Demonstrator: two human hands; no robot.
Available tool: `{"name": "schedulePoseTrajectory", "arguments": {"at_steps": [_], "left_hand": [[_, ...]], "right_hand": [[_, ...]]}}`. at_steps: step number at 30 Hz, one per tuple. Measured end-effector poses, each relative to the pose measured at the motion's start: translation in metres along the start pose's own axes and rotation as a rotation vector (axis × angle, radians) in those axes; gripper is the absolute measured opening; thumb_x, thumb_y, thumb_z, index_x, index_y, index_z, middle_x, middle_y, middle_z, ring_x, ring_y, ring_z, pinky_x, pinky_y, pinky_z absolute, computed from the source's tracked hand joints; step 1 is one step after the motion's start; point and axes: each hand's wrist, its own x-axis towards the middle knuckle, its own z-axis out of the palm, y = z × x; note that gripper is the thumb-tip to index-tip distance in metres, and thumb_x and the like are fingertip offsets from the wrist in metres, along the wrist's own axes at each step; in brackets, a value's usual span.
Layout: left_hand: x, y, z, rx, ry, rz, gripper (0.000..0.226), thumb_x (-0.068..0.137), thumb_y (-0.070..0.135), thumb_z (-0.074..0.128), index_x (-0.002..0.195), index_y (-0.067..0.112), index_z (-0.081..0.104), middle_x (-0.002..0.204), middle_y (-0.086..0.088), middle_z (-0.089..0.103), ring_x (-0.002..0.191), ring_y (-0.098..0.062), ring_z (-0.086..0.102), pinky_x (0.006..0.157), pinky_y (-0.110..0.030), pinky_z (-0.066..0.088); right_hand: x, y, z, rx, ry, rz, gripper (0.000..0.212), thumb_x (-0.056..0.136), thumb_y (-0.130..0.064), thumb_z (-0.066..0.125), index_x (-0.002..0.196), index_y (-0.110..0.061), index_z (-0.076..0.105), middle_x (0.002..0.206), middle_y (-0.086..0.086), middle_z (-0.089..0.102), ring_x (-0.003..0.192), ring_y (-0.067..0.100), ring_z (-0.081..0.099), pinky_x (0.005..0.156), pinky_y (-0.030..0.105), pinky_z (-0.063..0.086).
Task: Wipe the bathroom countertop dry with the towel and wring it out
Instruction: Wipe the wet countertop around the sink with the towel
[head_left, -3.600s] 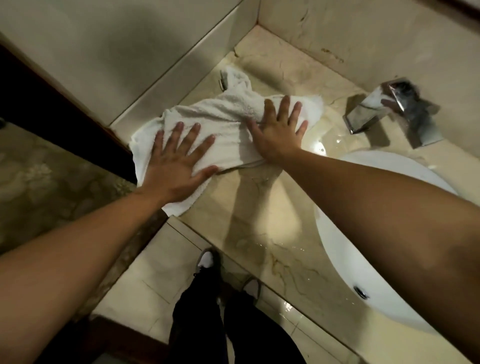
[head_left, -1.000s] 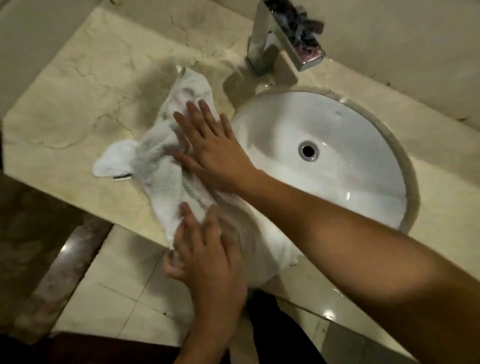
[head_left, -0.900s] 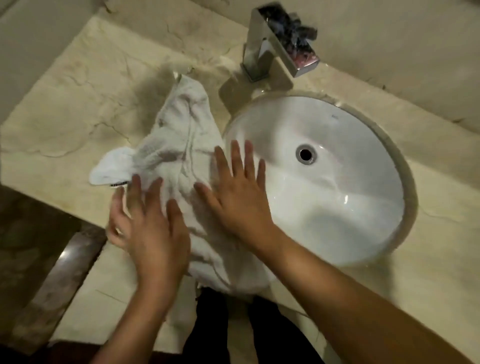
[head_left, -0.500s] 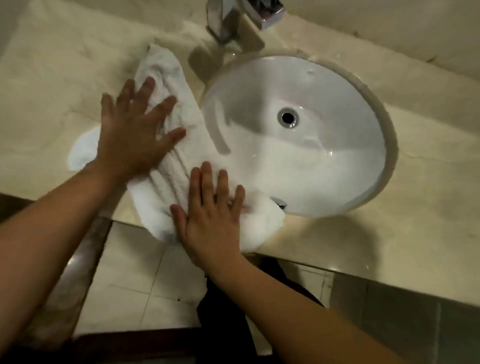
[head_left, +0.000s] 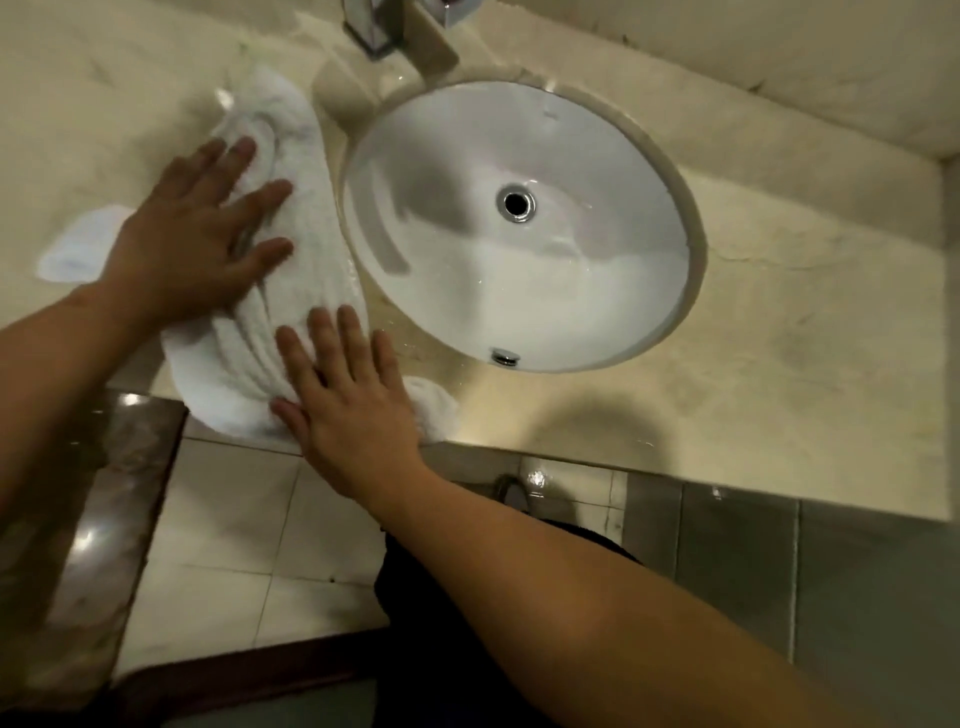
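The left grip (head_left: 192, 249) lies flat, fingers straight and spread, pressing on the white towel (head_left: 306, 218). The right grip (head_left: 353, 400) is flat too, fingers straight and pointing to 12 o'clock, pressing on the towel's near end at the bench (head_left: 779, 338) edge. Neither one closes round the cloth.

The towel lies bunched in a long curve on the marble bench, hugging the rim of the white basin (head_left: 571, 291) from its 10 o'clock round to its 7 o'clock. One corner sticks out at 9 o'clock of the left grip, another at 3 o'clock of the right.

The drain (head_left: 515, 202) sits in the bowl's middle. The chrome tap (head_left: 374, 26) stands at the basin's 11 o'clock. Water drops glint on the bench at the basin's 7 o'clock. A tiled floor (head_left: 234, 545) shows below the bench edge.
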Motion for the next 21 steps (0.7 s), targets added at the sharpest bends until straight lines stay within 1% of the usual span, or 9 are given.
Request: {"name": "schedulePoseTrajectory", "arguments": {"at_steps": [2, 3, 6, 8, 12, 15, 17, 19, 21], "left_hand": [[-0.005, 0.009, 0.003, -0.002, -0.014, -0.02, 0.075, 0.096, 0.065, 0.037, 0.156, 0.021, 0.045, 0.171, -0.015, 0.022, 0.158, -0.032, 0.014, 0.122, -0.025, -0.008], [-0.009, 0.014, 0.006, 0.008, 0.005, -0.015, 0.075, 0.097, 0.064, 0.037, 0.155, 0.018, 0.047, 0.17, -0.018, 0.024, 0.157, -0.035, 0.017, 0.124, -0.027, -0.006], [-0.023, 0.035, 0.013, 0.041, 0.063, 0.017, 0.07, 0.102, 0.058, 0.04, 0.153, 0.011, 0.049, 0.166, -0.022, 0.027, 0.154, -0.045, 0.023, 0.126, -0.052, 0.016], [-0.032, 0.056, 0.017, 0.064, 0.045, -0.005, 0.069, 0.104, 0.058, 0.036, 0.157, 0.014, 0.043, 0.168, -0.023, 0.023, 0.153, -0.049, 0.024, 0.125, -0.058, 0.02], [-0.049, 0.109, 0.029, 0.112, 0.063, -0.087, 0.065, 0.107, 0.054, 0.033, 0.16, 0.017, 0.037, 0.17, -0.024, 0.019, 0.154, -0.048, 0.022, 0.126, -0.055, 0.017], [-0.049, 0.161, 0.041, 0.133, 0.05, -0.152, 0.061, 0.108, 0.051, 0.034, 0.159, 0.018, 0.039, 0.17, -0.023, 0.021, 0.154, -0.047, 0.022, 0.126, -0.055, 0.017], [-0.047, 0.205, 0.051, 0.126, 0.045, -0.222, 0.056, 0.108, 0.047, 0.037, 0.155, 0.017, 0.044, 0.168, -0.02, 0.027, 0.154, -0.044, 0.025, 0.126, -0.056, 0.02], [-0.045, 0.251, 0.063, 0.105, 0.079, -0.335, 0.052, 0.107, 0.043, 0.039, 0.149, 0.015, 0.051, 0.162, -0.018, 0.039, 0.151, -0.041, 0.031, 0.124, -0.054, 0.024], [-0.047, 0.284, 0.071, 0.076, 0.127, -0.461, 0.044, 0.107, 0.039, 0.042, 0.139, 0.013, 0.058, 0.152, -0.017, 0.049, 0.147, -0.039, 0.037, 0.121, -0.052, 0.028]], "right_hand": [[-0.007, 0.005, 0.002, 0.0, -0.009, -0.002, 0.066, 0.109, -0.05, 0.028, 0.164, -0.016, 0.015, 0.172, 0.017, 0.009, 0.159, 0.035, 0.001, 0.126, 0.052, 0.008], [-0.013, 0.009, 0.003, 0.004, 0.001, -0.015, 0.065, 0.11, -0.047, 0.029, 0.164, -0.012, 0.017, 0.171, 0.019, 0.01, 0.159, 0.036, 0.002, 0.126, 0.051, 0.007], [-0.033, 0.026, 0.008, 0.037, 0.038, -0.064, 0.06, 0.111, -0.038, 0.028, 0.161, -0.006, 0.024, 0.169, 0.024, 0.015, 0.158, 0.038, 0.007, 0.127, 0.05, 0.008], [-0.047, 0.04, 0.009, 0.073, 0.067, -0.075, 0.057, 0.112, -0.034, 0.028, 0.159, -0.003, 0.03, 0.167, 0.025, 0.021, 0.158, 0.039, 0.013, 0.127, 0.05, 0.011], [-0.079, 0.082, 0.01, 0.109, 0.14, -0.097, 0.053, 0.111, -0.031, 0.037, 0.154, -0.001, 0.041, 0.164, 0.025, 0.031, 0.155, 0.038, 0.024, 0.126, 0.051, 0.018], [-0.108, 0.126, 0.005, 0.094, 0.165, -0.103, 0.053, 0.108, -0.031, 0.045, 0.153, -0.002, 0.044, 0.164, 0.023, 0.032, 0.155, 0.036, 0.026, 0.127, 0.05, 0.018], [-0.127, 0.163, -0.001, 0.048, 0.146, -0.117, 0.055, 0.108, -0.031, 0.047, 0.155, -0.004, 0.041, 0.165, 0.02, 0.031, 0.156, 0.034, 0.025, 0.127, 0.05, 0.019], [-0.138, 0.209, -0.01, -0.012, 0.14, -0.165, 0.054, 0.109, -0.033, 0.047, 0.156, -0.007, 0.041, 0.165, 0.016, 0.032, 0.155, 0.032, 0.026, 0.126, 0.05, 0.021], [-0.141, 0.253, -0.021, -0.081, 0.096, -0.257, 0.054, 0.109, -0.033, 0.046, 0.158, -0.013, 0.038, 0.167, 0.011, 0.031, 0.156, 0.03, 0.024, 0.127, 0.05, 0.017]]}}
